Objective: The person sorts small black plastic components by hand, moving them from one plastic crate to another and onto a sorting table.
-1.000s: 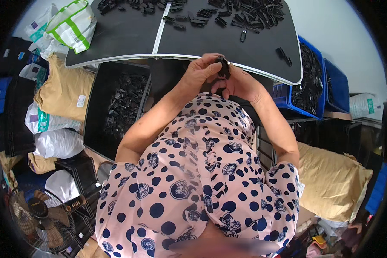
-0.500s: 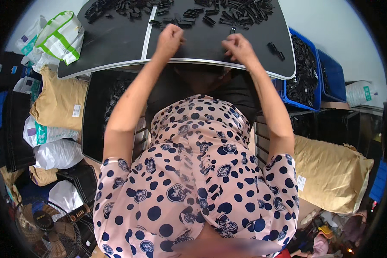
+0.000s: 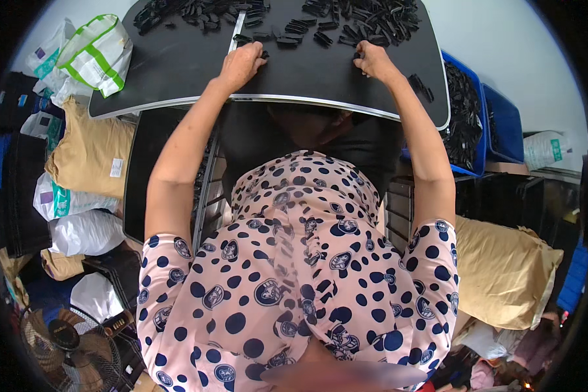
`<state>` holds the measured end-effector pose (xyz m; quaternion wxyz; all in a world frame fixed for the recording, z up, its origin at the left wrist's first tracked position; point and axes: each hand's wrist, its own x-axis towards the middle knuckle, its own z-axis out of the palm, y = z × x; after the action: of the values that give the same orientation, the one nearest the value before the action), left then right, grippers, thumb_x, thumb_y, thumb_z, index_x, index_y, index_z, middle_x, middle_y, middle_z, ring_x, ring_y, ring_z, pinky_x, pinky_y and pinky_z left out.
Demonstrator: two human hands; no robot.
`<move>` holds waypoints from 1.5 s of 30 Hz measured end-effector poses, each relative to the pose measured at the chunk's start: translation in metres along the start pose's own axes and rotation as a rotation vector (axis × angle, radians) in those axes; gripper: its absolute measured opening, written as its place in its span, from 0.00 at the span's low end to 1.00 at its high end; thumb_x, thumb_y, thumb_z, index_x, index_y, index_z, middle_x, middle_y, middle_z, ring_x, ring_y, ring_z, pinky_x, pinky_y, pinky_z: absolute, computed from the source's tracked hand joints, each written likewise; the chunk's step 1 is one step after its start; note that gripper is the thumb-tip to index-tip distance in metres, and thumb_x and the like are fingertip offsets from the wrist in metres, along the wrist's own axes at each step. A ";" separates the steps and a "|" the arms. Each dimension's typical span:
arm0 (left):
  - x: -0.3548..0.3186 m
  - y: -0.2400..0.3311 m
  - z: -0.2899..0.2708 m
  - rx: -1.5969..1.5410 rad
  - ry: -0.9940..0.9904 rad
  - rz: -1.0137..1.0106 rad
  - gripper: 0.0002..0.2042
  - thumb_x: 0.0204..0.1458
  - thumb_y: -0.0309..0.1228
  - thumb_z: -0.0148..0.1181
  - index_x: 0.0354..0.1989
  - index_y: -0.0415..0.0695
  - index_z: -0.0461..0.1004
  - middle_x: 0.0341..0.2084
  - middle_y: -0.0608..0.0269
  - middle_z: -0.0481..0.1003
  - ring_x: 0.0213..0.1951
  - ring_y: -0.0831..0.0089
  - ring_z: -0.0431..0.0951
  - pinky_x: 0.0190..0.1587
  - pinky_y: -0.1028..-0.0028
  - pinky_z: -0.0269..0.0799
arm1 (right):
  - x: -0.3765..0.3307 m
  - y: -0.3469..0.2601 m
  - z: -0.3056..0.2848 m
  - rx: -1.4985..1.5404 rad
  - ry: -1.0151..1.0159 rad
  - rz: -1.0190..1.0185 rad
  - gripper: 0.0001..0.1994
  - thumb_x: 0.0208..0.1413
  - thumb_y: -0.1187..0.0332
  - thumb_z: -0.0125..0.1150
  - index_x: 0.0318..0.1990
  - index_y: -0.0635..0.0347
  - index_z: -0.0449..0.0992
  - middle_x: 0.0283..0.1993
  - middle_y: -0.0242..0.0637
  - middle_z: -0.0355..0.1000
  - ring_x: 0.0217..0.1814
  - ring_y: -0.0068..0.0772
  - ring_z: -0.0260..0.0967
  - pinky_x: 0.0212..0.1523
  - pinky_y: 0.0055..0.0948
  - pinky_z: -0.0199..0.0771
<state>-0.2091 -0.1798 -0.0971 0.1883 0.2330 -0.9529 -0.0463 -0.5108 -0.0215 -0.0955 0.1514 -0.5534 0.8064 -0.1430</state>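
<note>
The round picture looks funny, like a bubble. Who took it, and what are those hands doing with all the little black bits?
A camera worn on a person's head took it, looking down. Its wide lens bends everything into a bubble. The spotted cloth is the person's own shirt. Both arms reach up to a black table. Many small black pieces lie scattered on it. The left hand and the right hand rest on the table beside those pieces. Whether either hand pinches one is too small to tell. Blue bins with more black pieces stand on the right.

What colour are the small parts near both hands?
Black small parts, seen best in the head view.
</note>
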 end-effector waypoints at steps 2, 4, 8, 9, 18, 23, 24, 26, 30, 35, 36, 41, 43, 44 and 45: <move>-0.015 0.018 -0.001 -0.382 -0.022 -0.274 0.09 0.45 0.28 0.61 0.29 0.39 0.67 0.24 0.54 0.73 0.31 0.53 0.74 0.34 0.64 0.70 | -0.022 -0.011 -0.005 0.474 -0.039 0.101 0.18 0.47 0.70 0.64 0.46 0.65 0.70 0.33 0.47 0.73 0.39 0.30 0.74 0.38 0.28 0.75; -0.031 0.038 0.011 -0.674 0.191 -0.209 0.11 0.44 0.27 0.64 0.33 0.40 0.68 0.24 0.57 0.74 0.28 0.65 0.75 0.33 0.72 0.69 | -0.044 -0.022 -0.004 0.744 -0.023 0.084 0.16 0.49 0.72 0.62 0.45 0.66 0.71 0.33 0.44 0.73 0.38 0.31 0.74 0.38 0.26 0.75; -0.052 0.103 0.003 -1.155 0.216 -0.364 0.15 0.48 0.25 0.62 0.45 0.43 0.71 0.35 0.66 0.72 0.33 0.80 0.70 0.34 0.81 0.69 | -0.091 -0.046 0.004 1.547 -0.003 0.018 0.09 0.52 0.78 0.59 0.41 0.66 0.72 0.37 0.39 0.73 0.39 0.34 0.74 0.41 0.24 0.78; -0.055 0.119 -0.012 -1.232 0.159 -0.355 0.16 0.48 0.25 0.61 0.47 0.43 0.71 0.32 0.69 0.71 0.32 0.83 0.69 0.33 0.84 0.67 | -0.103 -0.056 0.004 1.627 0.008 0.019 0.08 0.50 0.78 0.61 0.38 0.64 0.72 0.36 0.39 0.74 0.39 0.34 0.74 0.41 0.25 0.78; -0.064 0.147 -0.033 -1.098 0.176 -0.197 0.12 0.48 0.24 0.61 0.43 0.42 0.74 0.29 0.68 0.74 0.32 0.81 0.71 0.37 0.81 0.68 | -0.144 -0.103 -0.004 1.712 -0.116 -0.001 0.05 0.53 0.76 0.59 0.37 0.63 0.72 0.33 0.34 0.73 0.33 0.27 0.74 0.36 0.22 0.77; -0.062 0.149 -0.037 -1.003 0.194 -0.131 0.13 0.47 0.23 0.62 0.42 0.43 0.74 0.29 0.67 0.75 0.32 0.80 0.73 0.37 0.80 0.69 | -0.145 -0.099 -0.003 1.702 -0.166 0.022 0.05 0.53 0.77 0.58 0.37 0.63 0.72 0.33 0.35 0.73 0.33 0.28 0.74 0.35 0.22 0.77; -0.063 0.149 -0.037 -1.007 0.191 -0.125 0.12 0.47 0.23 0.62 0.42 0.42 0.74 0.28 0.66 0.75 0.31 0.79 0.73 0.36 0.80 0.69 | -0.147 -0.099 -0.004 1.704 -0.167 0.025 0.05 0.53 0.77 0.58 0.37 0.63 0.72 0.33 0.35 0.73 0.33 0.28 0.74 0.35 0.22 0.77; -0.064 0.150 -0.037 -1.012 0.185 -0.121 0.12 0.46 0.22 0.62 0.41 0.42 0.74 0.28 0.66 0.75 0.31 0.79 0.73 0.36 0.79 0.70 | -0.150 -0.099 -0.007 1.635 -0.213 0.029 0.05 0.53 0.77 0.58 0.37 0.63 0.72 0.33 0.34 0.73 0.31 0.26 0.73 0.32 0.21 0.76; -0.064 0.152 -0.046 -0.851 0.212 0.013 0.11 0.45 0.22 0.62 0.39 0.41 0.74 0.29 0.61 0.75 0.31 0.74 0.75 0.34 0.77 0.71 | -0.149 -0.095 -0.015 1.471 -0.292 0.026 0.05 0.53 0.72 0.60 0.36 0.62 0.72 0.30 0.32 0.72 0.28 0.22 0.71 0.26 0.17 0.71; -0.061 0.149 -0.052 -0.637 0.248 0.218 0.10 0.43 0.21 0.62 0.36 0.39 0.72 0.29 0.57 0.74 0.32 0.64 0.76 0.34 0.73 0.72 | -0.148 -0.098 -0.028 1.106 -0.433 0.023 0.06 0.54 0.70 0.60 0.32 0.62 0.72 0.24 0.31 0.70 0.21 0.18 0.67 0.17 0.13 0.61; -0.062 0.152 -0.058 -0.586 0.244 0.245 0.10 0.43 0.21 0.62 0.35 0.38 0.72 0.29 0.57 0.74 0.32 0.63 0.76 0.34 0.72 0.72 | -0.149 -0.100 -0.031 1.108 -0.430 0.023 0.06 0.54 0.70 0.60 0.32 0.62 0.72 0.24 0.31 0.70 0.21 0.18 0.67 0.17 0.13 0.61; -0.061 0.157 -0.068 -0.552 0.151 0.293 0.10 0.42 0.21 0.62 0.34 0.38 0.72 0.29 0.55 0.74 0.32 0.61 0.76 0.34 0.73 0.72 | -0.145 -0.091 -0.025 1.063 -0.614 0.070 0.10 0.55 0.64 0.60 0.36 0.61 0.72 0.28 0.30 0.70 0.26 0.21 0.71 0.20 0.14 0.65; -0.064 0.155 -0.060 -0.725 0.043 0.181 0.09 0.45 0.22 0.60 0.37 0.38 0.73 0.29 0.59 0.74 0.32 0.67 0.76 0.35 0.75 0.71 | -0.149 -0.092 -0.020 1.200 -0.645 0.145 0.11 0.55 0.64 0.59 0.38 0.62 0.71 0.30 0.32 0.71 0.27 0.23 0.72 0.21 0.15 0.66; -0.064 0.155 -0.056 -0.721 0.043 0.180 0.09 0.45 0.22 0.60 0.37 0.38 0.73 0.29 0.59 0.74 0.32 0.67 0.76 0.35 0.75 0.71 | -0.150 -0.091 -0.016 1.334 -0.675 0.224 0.12 0.55 0.64 0.59 0.40 0.62 0.70 0.32 0.33 0.71 0.28 0.25 0.72 0.21 0.15 0.67; -0.065 0.161 -0.057 -0.963 -0.007 -0.031 0.09 0.47 0.23 0.59 0.38 0.39 0.74 0.30 0.62 0.74 0.32 0.71 0.75 0.36 0.76 0.71 | -0.149 -0.091 -0.011 1.423 -0.664 0.170 0.16 0.57 0.59 0.57 0.45 0.60 0.68 0.35 0.36 0.71 0.30 0.30 0.73 0.22 0.18 0.69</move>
<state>-0.2027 -0.0070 -0.0380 0.2707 0.1334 -0.8203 -0.4858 -0.3869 0.0870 -0.0365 0.7123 -0.2735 0.4734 -0.4400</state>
